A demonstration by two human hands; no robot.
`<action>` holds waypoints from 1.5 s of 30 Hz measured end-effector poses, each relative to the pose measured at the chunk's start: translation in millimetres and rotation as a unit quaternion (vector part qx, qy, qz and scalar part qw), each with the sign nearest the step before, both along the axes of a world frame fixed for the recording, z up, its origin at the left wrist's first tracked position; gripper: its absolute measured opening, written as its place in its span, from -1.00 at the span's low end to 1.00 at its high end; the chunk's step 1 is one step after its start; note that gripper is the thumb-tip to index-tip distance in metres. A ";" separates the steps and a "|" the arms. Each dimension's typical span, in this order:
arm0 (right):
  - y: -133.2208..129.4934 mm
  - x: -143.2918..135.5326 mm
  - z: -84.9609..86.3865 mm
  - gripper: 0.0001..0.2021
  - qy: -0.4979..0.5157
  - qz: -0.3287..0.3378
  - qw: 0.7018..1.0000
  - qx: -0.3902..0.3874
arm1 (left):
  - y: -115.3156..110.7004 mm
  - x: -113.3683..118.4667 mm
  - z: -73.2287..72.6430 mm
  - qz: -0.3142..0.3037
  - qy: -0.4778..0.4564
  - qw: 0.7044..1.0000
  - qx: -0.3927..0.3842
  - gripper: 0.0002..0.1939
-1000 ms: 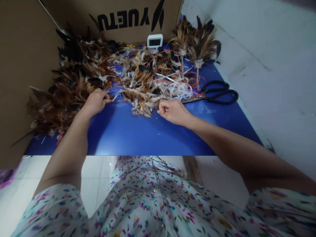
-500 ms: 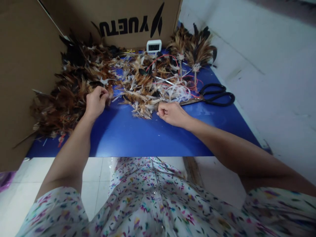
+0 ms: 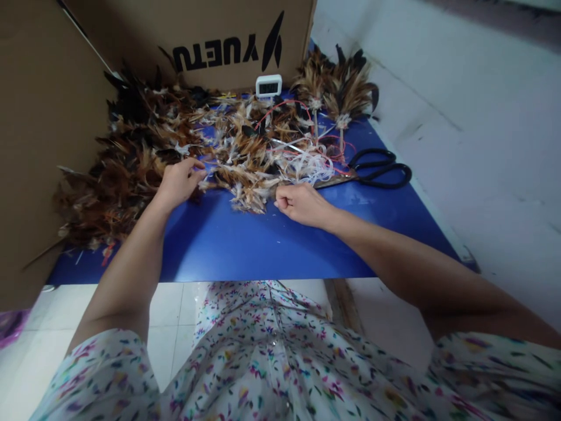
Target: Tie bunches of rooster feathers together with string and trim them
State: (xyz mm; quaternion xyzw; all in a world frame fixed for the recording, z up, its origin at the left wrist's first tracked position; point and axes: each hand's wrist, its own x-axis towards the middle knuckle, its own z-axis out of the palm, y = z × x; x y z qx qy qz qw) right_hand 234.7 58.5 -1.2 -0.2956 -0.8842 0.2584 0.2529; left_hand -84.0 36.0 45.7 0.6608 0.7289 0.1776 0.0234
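Nearest, at six o'clock, the front edge of a blue surface [image 3: 236,257]. From ten to eleven, a bank of dark brown feathers [image 3: 118,169], loose by the look of it and so probably left to be worked. Just past twelve, the right hand [image 3: 302,203], curled tight, its narrow grip against the near edge of a paler feather heap [image 3: 249,181]; perhaps pinching a tuft, but cannot tell, with fingertips tucked out of sight. At eleven, the left hand [image 3: 180,181], thumb and forefinger close together beside the same heap; cannot tell whether holding anything. Between both hands and reaching away toward twelve, that heap itself, seemingly in small tufts, not bound to any stick; directions mixed, the nearest tufts lying roughly along a nine-to-three axis. Beyond, at one, black-handled scissors [image 3: 356,175], handles toward three, blades toward nine, next to tangled white ribbon [image 3: 309,166]. Farther, between twelve and one, two feather bundles [image 3: 348,90], fanned tips toward twelve, sticks toward six, long axes close to twelve-to-six; judged the finished part, small against the loose stock. Farthest, at twelve, a white digital clock [image 3: 269,86] before a cardboard box [image 3: 219,29].
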 end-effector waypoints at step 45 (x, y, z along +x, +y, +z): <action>44.7 4.8 31.9 -0.55 0.342 -0.175 0.923 0.034 | -25.7 96.7 -17.0 -0.135 -0.581 0.800 -0.068 -0.47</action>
